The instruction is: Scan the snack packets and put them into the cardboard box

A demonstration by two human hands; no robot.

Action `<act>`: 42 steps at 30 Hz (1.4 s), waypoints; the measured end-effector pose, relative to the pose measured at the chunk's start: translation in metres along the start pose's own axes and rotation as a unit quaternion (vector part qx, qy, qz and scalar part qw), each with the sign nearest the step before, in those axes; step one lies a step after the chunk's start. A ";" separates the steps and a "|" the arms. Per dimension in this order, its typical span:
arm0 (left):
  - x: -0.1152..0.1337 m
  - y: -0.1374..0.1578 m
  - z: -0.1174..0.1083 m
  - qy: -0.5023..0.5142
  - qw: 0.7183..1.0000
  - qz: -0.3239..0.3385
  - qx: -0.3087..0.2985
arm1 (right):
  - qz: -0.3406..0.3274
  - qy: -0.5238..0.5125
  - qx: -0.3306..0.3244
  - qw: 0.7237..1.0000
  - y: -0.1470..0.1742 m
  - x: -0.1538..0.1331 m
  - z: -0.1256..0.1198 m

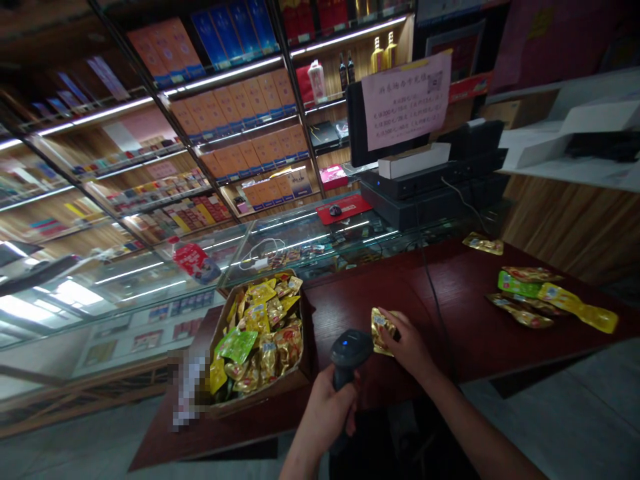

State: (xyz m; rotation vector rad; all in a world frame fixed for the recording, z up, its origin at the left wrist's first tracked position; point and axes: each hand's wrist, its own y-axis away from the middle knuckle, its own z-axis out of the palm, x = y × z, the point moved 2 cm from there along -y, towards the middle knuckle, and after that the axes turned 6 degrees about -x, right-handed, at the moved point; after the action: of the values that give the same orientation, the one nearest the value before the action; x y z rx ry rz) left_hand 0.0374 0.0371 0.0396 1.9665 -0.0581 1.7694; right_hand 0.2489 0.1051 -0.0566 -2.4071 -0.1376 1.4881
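My left hand (pixel 327 407) is wrapped round the handle of a black barcode scanner (pixel 351 345), which shows a small blue light on top. The scanner's head points toward a gold foil snack packet (pixel 379 325) at the middle of the dark red table. My right hand (pixel 407 343) grips that packet by its right side, with the fingertips on its front and the thumb partly hidden. Left of my hands, a cardboard box (pixel 306 333) holds many gold, yellow and green snack packets (pixel 260 317).
Several packets (pixel 530 293) lie in a loose pile at the table's right end, with one gold packet (pixel 483 243) behind. A black cable (pixel 434 293) crosses the table. Beyond stand a glass counter, a red bottle (pixel 195 261), a mouse (pixel 335 210) and a monitor with a paper sign (pixel 405 100).
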 end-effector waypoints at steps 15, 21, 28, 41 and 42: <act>-0.062 -0.030 -0.006 0.093 0.994 0.007 0.058 | 0.103 -0.386 -0.006 0.917 -0.100 -0.097 0.047; -0.065 -0.030 -0.009 0.110 0.992 -0.001 0.056 | 0.098 -0.320 -0.116 0.935 -0.165 -0.170 0.152; -0.068 -0.031 -0.013 0.132 0.989 -0.006 0.066 | -0.011 -0.201 -0.122 0.972 -0.166 -0.176 0.167; -0.067 -0.031 -0.009 0.098 0.992 0.018 0.071 | 0.253 0.347 0.116 0.896 -0.058 0.031 -0.080; -0.068 -0.031 -0.009 0.090 0.993 0.018 0.076 | 0.245 0.373 0.128 0.886 -0.050 0.035 -0.096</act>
State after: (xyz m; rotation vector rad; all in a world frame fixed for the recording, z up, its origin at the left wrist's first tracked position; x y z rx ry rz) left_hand 0.0298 0.0486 -0.0343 1.9103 0.1062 2.0198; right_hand 0.3541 0.1408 -0.0316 -2.6937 0.8323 0.5525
